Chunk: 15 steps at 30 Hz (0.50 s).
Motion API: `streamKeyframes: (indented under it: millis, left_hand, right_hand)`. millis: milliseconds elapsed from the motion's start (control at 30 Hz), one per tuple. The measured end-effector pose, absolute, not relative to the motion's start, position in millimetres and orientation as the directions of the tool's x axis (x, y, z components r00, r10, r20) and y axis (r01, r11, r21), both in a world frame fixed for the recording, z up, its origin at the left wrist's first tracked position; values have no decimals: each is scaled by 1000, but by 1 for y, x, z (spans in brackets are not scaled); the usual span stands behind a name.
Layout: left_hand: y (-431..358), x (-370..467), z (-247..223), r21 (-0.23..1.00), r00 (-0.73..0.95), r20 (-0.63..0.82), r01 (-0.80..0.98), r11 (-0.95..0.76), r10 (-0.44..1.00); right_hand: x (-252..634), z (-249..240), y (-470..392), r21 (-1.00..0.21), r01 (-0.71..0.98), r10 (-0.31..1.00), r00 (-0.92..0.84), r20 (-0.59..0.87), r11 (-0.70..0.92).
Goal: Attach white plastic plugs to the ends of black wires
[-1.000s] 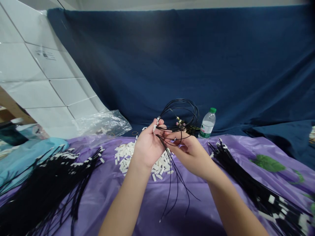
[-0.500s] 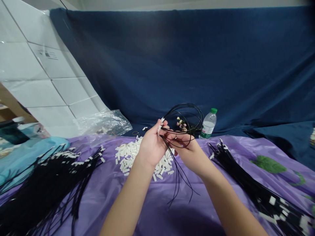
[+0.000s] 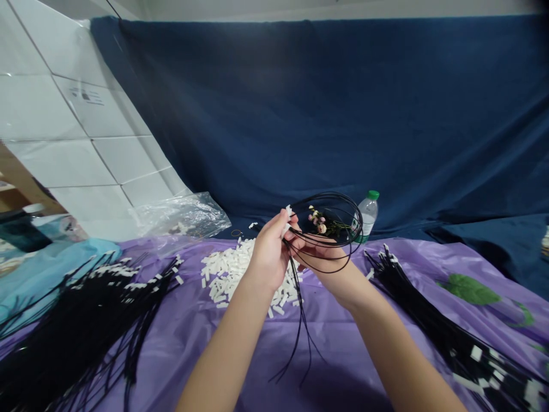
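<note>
Several thin black cords (image 3: 338,197) with white tips curve in a loop between my hands, above the purple cover. My left hand (image 3: 271,246) is closed round them, and white end pieces (image 3: 287,213) stick out by its thumb. Close against it, my right hand (image 3: 319,252) is closed on the same cords, its fingertips partly hidden behind them. The loose cord ends (image 3: 302,326) hang down between my forearms. Under and behind my hands lies a heap of small white pieces (image 3: 229,269).
A large bundle of black cords (image 3: 72,326) lies at the left, another bundle (image 3: 429,315) at the right. Behind my hands are a green-capped bottle (image 3: 369,214), small artificial flowers (image 3: 319,222) and a clear plastic bag (image 3: 189,214). A dark blue cloth (image 3: 300,109) hangs behind.
Both hands have shifted slightly to the right with the cords. The loop now reaches in front of the bottle, and the hanging ends have swung left.
</note>
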<state>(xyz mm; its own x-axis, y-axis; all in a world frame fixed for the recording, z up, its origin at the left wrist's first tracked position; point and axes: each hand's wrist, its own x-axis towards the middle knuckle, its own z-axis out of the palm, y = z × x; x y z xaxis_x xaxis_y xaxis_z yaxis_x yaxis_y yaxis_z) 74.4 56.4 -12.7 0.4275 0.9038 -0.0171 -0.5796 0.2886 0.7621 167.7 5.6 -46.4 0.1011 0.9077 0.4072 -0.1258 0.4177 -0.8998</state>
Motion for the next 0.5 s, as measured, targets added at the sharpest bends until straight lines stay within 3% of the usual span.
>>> streamKeyframes:
  millis: [167, 367, 500]
  left_hand:
    - [54, 78, -15, 766, 353, 37, -611, 200, 935]
    - [51, 77, -14, 809, 397, 16, -544, 221, 918]
    - [50, 77, -15, 836, 455, 30, -499, 226, 890]
  right_hand:
    - [169, -49, 6, -905, -65, 899, 165, 405, 420]
    - [168, -44, 3, -924, -173, 939, 58, 338, 343]
    - [167, -40, 2, -934, -157, 946, 14, 324, 322]
